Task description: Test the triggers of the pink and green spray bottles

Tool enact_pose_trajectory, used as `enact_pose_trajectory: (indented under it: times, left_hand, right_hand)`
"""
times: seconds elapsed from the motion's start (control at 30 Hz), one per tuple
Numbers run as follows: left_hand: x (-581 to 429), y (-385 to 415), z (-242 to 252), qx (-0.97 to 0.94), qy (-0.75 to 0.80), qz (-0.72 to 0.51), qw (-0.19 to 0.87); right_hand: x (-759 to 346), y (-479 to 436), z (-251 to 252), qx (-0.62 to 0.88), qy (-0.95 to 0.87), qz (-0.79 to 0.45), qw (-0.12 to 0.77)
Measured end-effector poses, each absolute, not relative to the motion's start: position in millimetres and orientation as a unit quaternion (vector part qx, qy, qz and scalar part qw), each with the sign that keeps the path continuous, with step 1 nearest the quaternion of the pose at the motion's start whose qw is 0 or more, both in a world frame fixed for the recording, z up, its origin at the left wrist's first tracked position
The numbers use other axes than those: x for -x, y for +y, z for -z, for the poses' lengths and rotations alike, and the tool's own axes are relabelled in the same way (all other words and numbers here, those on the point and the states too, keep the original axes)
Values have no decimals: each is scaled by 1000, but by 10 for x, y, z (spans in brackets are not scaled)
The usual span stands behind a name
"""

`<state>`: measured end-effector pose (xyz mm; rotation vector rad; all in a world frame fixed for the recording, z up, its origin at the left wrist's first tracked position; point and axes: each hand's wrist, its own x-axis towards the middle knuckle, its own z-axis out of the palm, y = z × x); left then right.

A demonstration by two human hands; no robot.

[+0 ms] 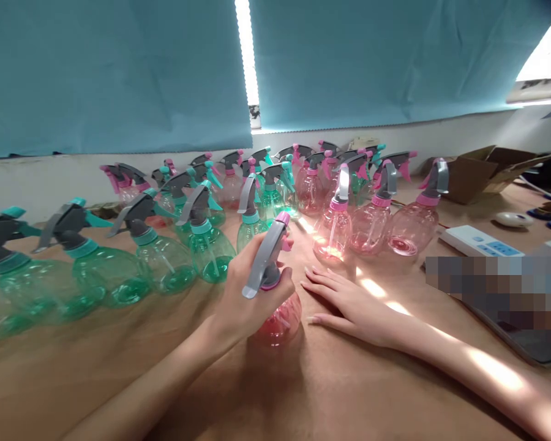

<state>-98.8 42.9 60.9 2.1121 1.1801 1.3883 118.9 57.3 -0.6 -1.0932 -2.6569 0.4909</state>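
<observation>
My left hand (250, 288) is wrapped round the neck of a pink spray bottle (280, 321) with a grey and pink trigger head. The bottle stands upright in front of me, its neck partly hidden by my fingers. Just to its right, my right hand (344, 300) lies flat on the brown table (349, 392), fingers stretched towards the bottle and holding nothing. Beyond that hand is another pink spray bottle (333, 233). A green spray bottle (210, 251) stands behind my left hand.
Several green bottles (114, 275) line the left side, and mixed pink and green ones crowd the back. At right are a cardboard box (482, 174), a white power strip (480, 241), a white computer mouse (513, 219) and a blurred-out flat item. Blue curtains (119, 73) hang behind.
</observation>
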Motion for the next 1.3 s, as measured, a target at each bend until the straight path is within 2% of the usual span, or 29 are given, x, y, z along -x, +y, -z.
enact_pose_trajectory:
  times: [0.23, 0.53, 0.87, 1.1, 1.3]
  left_hand:
    - [981, 428, -709, -767, 404, -473, 158]
    - [963, 392, -788, -765, 414, -456, 190]
    - [990, 422, -597, -744, 414, -493, 179]
    - [989, 429, -579, -737, 414, -494, 205]
    - [922, 512, -568, -745, 427, -489, 154]
  right_hand:
    - [-1179, 568, -11, 370, -911, -152, 102]
    - [-1179, 566, -10, 370, -910, -151, 108]
    - [-1177, 556, -52, 356, -910, -168, 134]
    - [-1225, 597, -142, 338, -912, -201, 118]
    - [-1218, 504, -331, 352, -889, -234, 175]
